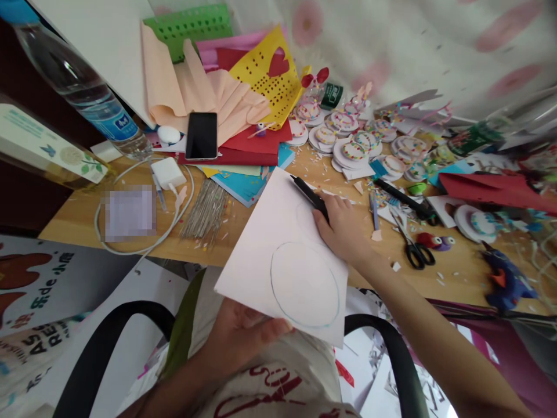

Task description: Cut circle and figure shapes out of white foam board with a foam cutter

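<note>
A white sheet of card (256, 249) slopes from the table's front edge toward my lap. A large oval outline is drawn on its lower half, and a fainter curve shows beside my right hand. My left hand (243, 331) grips the card's near edge, thumb on top and fingers underneath. My right hand (342, 226) rests on the card's right side, closed around a black pen (310, 194). The pen's tip points away toward the card's far edge.
Scissors (415, 247) and a blue glue gun (507, 278) lie right. Several decorated paper discs (357, 148) stand at the back. Left are a phone (201, 136), a charger (168, 173) with looped cable, a water bottle (87, 93) and thin sticks (204, 212).
</note>
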Motion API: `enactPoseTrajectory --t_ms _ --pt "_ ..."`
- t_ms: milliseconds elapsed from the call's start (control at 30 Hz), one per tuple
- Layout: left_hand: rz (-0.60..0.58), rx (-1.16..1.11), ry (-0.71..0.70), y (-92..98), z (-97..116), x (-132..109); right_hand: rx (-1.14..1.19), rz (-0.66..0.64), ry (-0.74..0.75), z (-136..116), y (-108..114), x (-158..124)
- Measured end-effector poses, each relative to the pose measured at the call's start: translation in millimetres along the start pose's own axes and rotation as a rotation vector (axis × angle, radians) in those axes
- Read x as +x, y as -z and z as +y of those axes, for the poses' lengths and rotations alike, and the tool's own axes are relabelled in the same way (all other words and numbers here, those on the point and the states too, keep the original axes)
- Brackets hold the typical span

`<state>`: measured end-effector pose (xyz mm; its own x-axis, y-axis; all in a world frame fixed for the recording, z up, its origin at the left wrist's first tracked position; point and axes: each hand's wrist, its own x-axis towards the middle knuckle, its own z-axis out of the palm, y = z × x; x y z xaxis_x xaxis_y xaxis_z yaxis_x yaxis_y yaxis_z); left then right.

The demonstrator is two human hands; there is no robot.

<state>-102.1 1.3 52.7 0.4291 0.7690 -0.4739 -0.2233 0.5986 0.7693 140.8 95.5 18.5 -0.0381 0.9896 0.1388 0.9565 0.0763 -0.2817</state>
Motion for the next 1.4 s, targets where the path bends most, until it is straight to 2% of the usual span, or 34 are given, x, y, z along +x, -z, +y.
enactPoseTrajectory --t_ms 133,233,367,467,600,667,733,800,900,967,1067,1267,1400 --pt "-0.247 0.163 0.04 7.3 2 2 -0.05 -0.045 -0.025 -9 1 5" --pt "-0.313 0.198 0.103 12.7 0 2 -0.072 -0.075 -0.012 -13 2 7" --pt "-0.249 0.1 0.163 11.5 -7 2 -0.09 -0.098 0.008 -15 0 9" --pt "-0.245 0.093 0.145 10.7 -8 3 -0.087 -0.092 0.014 -15 0 10" --pt "-0.29 0.159 0.05 14.0 -6 3 -0.094 -0.095 0.016 -15 2 11" --pt "-0.262 0.201 -0.043 14.5 -8 3 -0.107 -0.106 0.006 -17 3 12" --pt "-0.184 0.247 -0.101 12.4 -14 2 -0.123 -0.115 -0.016 -20 2 13" --pt "-0.134 0.277 -0.06 8.5 -21 2 -0.148 -0.12 -0.05 -23 -1 12" --pt "-0.177 0.266 0.086 2.9 -30 2 -0.178 -0.122 -0.09 -26 -6 11" --pt "-0.216 0.223 0.142 1.0 -32 2 -0.176 -0.119 -0.091 -26 -8 11" --pt "-0.187 0.155 0.19 1.1 -26 1 -0.17 -0.108 -0.086 -26 -9 13" --pt "-0.108 0.183 0.207 7.9 -12 -3 -0.166 -0.093 -0.071 -27 -10 14" --pt "-0.108 0.169 0.143 11.8 -14 -2 -0.183 -0.114 -0.11 -33 -8 17"
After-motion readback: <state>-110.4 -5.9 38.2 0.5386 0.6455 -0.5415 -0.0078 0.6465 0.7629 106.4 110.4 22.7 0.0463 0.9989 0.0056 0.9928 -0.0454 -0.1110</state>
